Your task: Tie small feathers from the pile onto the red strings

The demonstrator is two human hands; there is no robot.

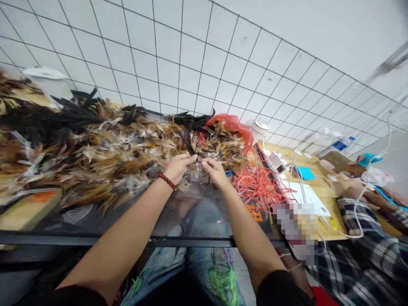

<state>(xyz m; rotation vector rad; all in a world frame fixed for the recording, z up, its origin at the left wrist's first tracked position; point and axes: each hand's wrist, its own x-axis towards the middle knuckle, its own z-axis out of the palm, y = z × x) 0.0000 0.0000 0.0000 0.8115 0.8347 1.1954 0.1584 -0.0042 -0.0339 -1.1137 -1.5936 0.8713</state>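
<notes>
My left hand, with a beaded bracelet on the wrist, pinches the lower end of a small bunch of black feathers. Close beside it, my right hand has its thumb and fingertips closed at the same end, nearly touching the left fingertips. The feathers point up and away from me. Exactly what lies between the right fingertips is too small to see. Beyond and left of my hands spreads a thick heap of brown and tan feathers. Darker feathers lie at its back left.
Red shredded strips and a red plastic bag lie to the right. A white tub stands near the wire grid. Cables and a white board occupy the wooden table, where another person in plaid sits. The dark table edge runs before me.
</notes>
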